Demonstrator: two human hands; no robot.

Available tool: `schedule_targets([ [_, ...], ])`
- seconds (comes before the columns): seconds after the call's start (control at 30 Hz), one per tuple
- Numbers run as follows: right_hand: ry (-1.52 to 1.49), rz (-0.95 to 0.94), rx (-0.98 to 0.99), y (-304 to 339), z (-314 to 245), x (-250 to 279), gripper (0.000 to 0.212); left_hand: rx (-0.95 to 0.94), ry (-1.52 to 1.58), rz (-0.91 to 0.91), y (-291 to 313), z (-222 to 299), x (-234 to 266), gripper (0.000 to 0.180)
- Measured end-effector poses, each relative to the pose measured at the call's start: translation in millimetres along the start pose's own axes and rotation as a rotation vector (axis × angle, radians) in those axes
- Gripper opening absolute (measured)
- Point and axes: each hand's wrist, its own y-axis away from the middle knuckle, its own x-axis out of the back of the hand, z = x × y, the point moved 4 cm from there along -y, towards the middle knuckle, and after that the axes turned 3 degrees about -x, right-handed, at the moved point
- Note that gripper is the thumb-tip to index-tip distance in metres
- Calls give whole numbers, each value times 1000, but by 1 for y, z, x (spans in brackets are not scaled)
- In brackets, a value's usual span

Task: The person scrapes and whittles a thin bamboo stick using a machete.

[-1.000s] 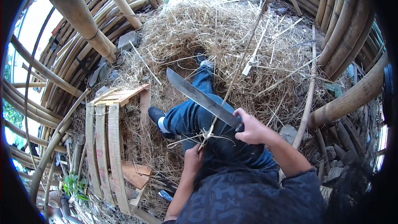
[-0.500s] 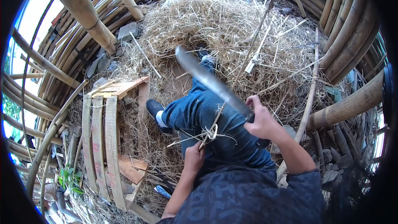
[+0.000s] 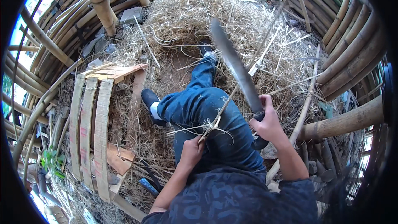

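My right hand (image 3: 269, 124) is closed around the dark handle of a machete (image 3: 235, 64). Its long, broad blade points up and slightly left, crossing in front of a thin bamboo stick (image 3: 227, 103). The stick's near end is gripped in my left hand (image 3: 192, 150), close to my thigh. From there it slants away to the upper right, passing over my jeans-covered leg (image 3: 195, 108). Curled pale shavings (image 3: 213, 126) cling to the stick just beyond my left fingers.
Dry bamboo shavings (image 3: 186, 16) heap up ahead of my feet. A slatted wooden crate (image 3: 101, 128) stands at my left. Thick bamboo poles (image 3: 97, 2) rise at the upper left, and another pole (image 3: 344, 118) lies at my right. Stacked bamboo surrounds the spot.
The machete's tip has swung up and to the right, so the blade stands steeper. Both hands keep their holds. The whole view has shifted slightly.
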Motion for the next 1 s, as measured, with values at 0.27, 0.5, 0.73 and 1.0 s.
schedule_targets([
  [0.27, 209, -265, -70, 11, 0, -10, 58, -37, 49, 5, -4, 1, 1, 20],
  [0.5, -343, -534, -436, 14, 9, -12, 66, -27, -30, -10, -6, 4, 6, 20],
  [0.73, 132, -60, 19, -2, -5, 9, 56, -83, -107, 11, -13, 6, 6, 18],
  [1.0, 68, -276, -42, 8, 2, -12, 57, -13, -44, 2, -12, 3, 2, 21],
])
